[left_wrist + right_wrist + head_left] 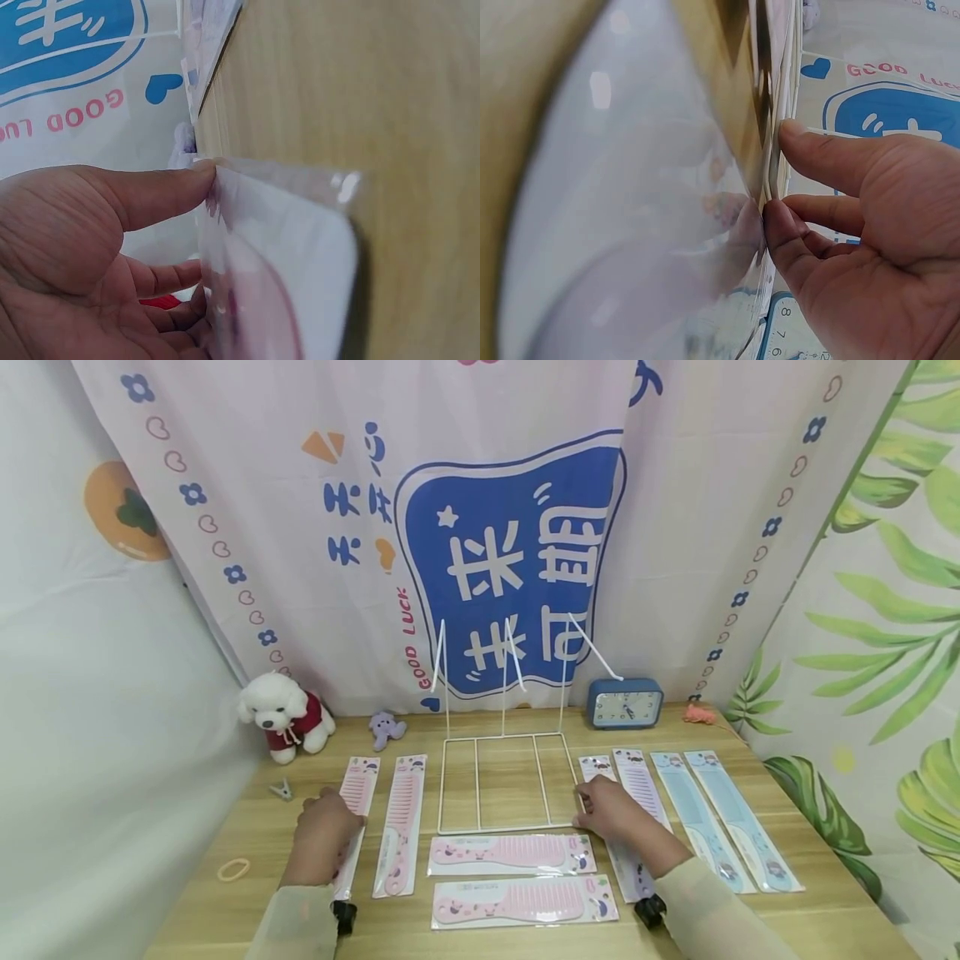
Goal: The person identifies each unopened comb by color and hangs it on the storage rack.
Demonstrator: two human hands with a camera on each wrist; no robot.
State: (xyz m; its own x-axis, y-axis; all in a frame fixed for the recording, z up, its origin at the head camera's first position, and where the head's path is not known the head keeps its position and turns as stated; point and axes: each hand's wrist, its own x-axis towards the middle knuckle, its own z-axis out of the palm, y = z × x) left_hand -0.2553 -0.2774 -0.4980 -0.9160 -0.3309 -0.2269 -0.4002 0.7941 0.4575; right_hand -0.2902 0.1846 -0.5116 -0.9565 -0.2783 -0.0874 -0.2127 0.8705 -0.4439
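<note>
— Pink packaged comb, long axis running away from the person: where's the left hand?
— On its near end, thumb pinching the wrapper.
— Right hand?
— Fingers curled at the white wire rack corner, atop another comb packet.

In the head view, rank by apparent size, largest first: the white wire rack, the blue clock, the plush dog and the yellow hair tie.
1. white wire rack
2. plush dog and blue clock, too alike to separate
3. yellow hair tie
</note>
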